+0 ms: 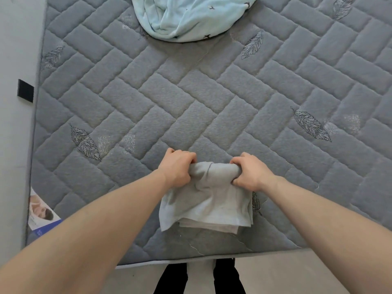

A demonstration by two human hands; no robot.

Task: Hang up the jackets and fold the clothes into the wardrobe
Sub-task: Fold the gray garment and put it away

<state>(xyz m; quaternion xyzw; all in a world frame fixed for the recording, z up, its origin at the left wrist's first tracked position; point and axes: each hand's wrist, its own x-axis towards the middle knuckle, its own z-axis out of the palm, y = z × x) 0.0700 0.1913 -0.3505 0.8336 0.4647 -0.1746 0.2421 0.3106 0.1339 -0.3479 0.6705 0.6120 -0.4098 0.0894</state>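
Near the foot of a quilted grey mattress [191, 92], a part-folded grey garment [209, 200] is gripped along its far edge, the left hand [177, 167] and right hand [249, 172] each curled round a bunched corner. For a neat fold, that edge would best be pulled taut and the corners kept level before being laid down. A crumpled pale blue garment [191, 15] is seen well apart at the far side. Nothing is seen lying in the path; no wardrobe is in view.
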